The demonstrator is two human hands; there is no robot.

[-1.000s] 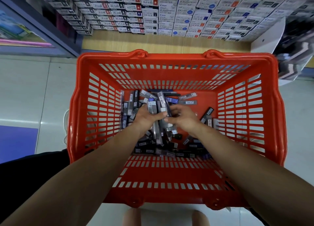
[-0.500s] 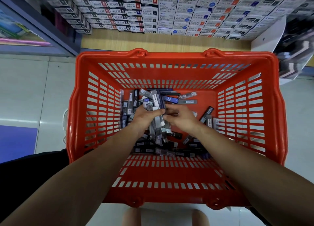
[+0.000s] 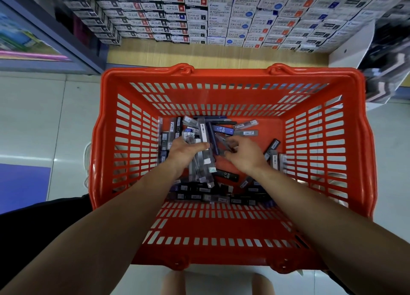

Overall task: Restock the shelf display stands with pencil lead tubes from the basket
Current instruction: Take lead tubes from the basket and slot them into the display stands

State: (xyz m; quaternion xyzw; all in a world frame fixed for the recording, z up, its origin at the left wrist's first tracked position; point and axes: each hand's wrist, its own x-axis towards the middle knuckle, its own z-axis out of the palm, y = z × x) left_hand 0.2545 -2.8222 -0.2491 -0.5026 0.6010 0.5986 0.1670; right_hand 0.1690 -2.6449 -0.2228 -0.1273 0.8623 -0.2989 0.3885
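Inside the red basket [image 3: 233, 72], the left hand [image 3: 185, 149] grips a bundle of lead tubes [image 3: 203, 166]; loose tubes [image 3: 199, 196] at 6 o'clock lie partly under the forearms. Right hand [image 3: 243, 156] fingers [image 3: 230, 144] blurred: grip cannot be told.

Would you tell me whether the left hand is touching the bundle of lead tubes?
Touching: the head view shows the left hand curled round the bundle of lead tubes, gripping it inside the basket.
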